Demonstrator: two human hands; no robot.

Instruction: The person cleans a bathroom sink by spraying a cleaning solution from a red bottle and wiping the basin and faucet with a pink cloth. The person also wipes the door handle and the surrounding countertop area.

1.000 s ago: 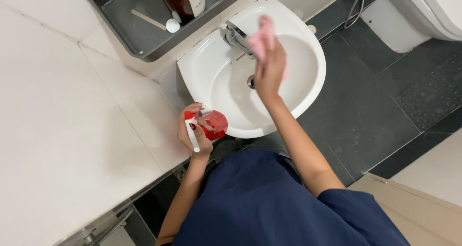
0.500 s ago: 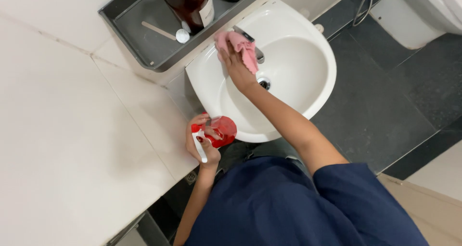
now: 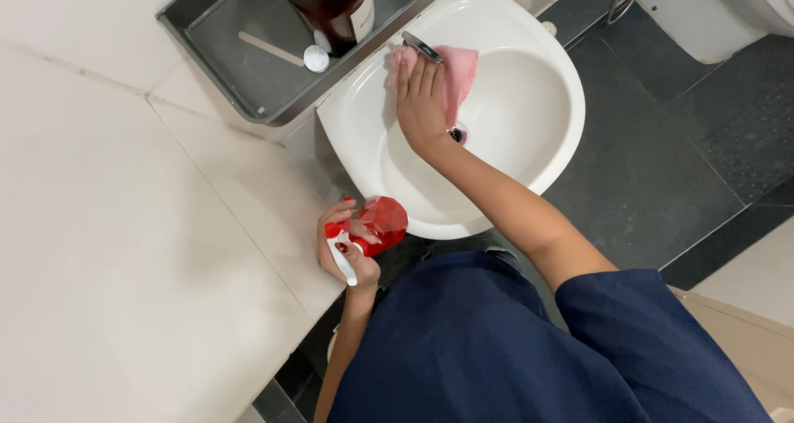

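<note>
- While the right hand presses a pink cloth flat against the back of the sink, fingers spread over the fabric, the cloth lies just below the tap and above the drain.
- Left hand: closed around the neck of a red spray bottle, with a finger at the white trigger; the bottle is held just outside the front-left rim of the sink, clear of the basin.
- Step in hand, as judged: wiping the basin wall around the tap base, with the bottle kept ready and not aimed at the bowl.
- Next move, as judged: the cloth needs to be drawn across the rest of the bowl with steady palm pressure; working around the tap calls for bunching the cloth with the fingertips, since the flat palm cannot reach behind the spout.
- A further spray would call for turning the nozzle toward the sink first.
- Left of the sink: a grey tray holding a dark bottle, a wooden stick and a small white cap.
- Right of the sink: dark floor tiles.
</note>
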